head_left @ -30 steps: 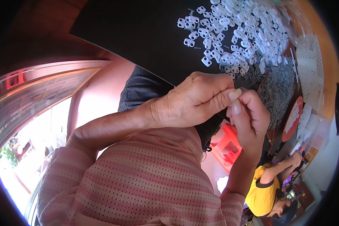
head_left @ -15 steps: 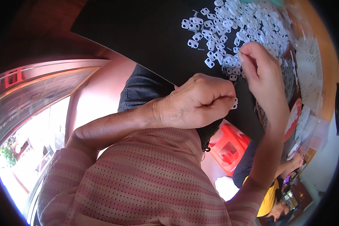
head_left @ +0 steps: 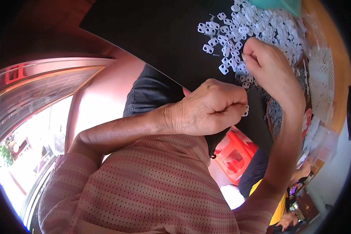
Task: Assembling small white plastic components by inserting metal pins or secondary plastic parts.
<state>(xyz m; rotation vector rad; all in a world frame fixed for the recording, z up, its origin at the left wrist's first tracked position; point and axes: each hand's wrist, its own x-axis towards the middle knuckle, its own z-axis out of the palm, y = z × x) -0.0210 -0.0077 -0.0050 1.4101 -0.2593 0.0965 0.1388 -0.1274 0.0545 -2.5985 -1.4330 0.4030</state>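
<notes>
My left hand (head_left: 212, 107) is closed near the table's front edge. From its fingertips sticks out a small white two-hole cord lock piece (head_left: 246, 111). Farther off and to the right, my right hand (head_left: 267, 64) hangs over the near edge of a pile of white cord lock pieces (head_left: 275, 29), thumb and forefinger pinched together. Whatever is between those fingertips is too small or hidden to make out. Loose two-hole pieces (head_left: 208, 48) lie scattered left of the pile, with a few small metal springs (head_left: 216, 55) among them.
The pieces lie on a black tabletop (head_left: 144, 35). A heap of grey springs (head_left: 275, 113) sits beside my right forearm, and a green container (head_left: 280, 4) stands at the far edge. Below are a red plastic stool (head_left: 236, 156) and another person in yellow (head_left: 279, 204) at the right.
My view has shifted slightly, so the pile appears farther right. My right hand has turned a little and its fingers have drawn closer together. My left hand keeps its grip on the white piece.
</notes>
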